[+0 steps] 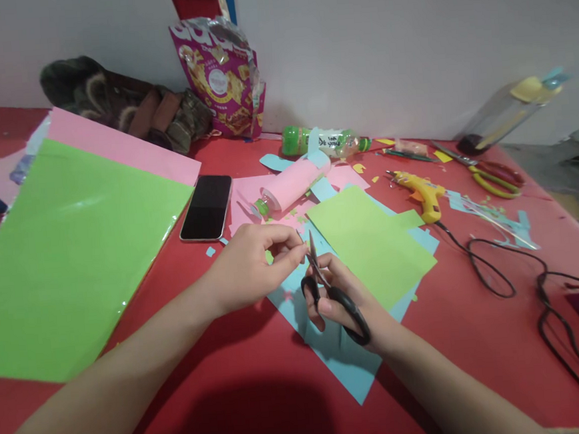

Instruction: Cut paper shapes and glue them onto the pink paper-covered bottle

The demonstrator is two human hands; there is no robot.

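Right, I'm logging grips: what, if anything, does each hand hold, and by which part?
The right hand holds the scissors by their black handles. Whether the left hand pinches anything can't be told.

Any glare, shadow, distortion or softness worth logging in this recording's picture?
Head view: small glints along the right edge of the green paper; head view: broad soft shadow on the red table, bottom centre; head view: yellow-topped container leaning outward, likely lens stretch; head view: small print on the purple bag too soft to read; head view: scissors clearly outlined.
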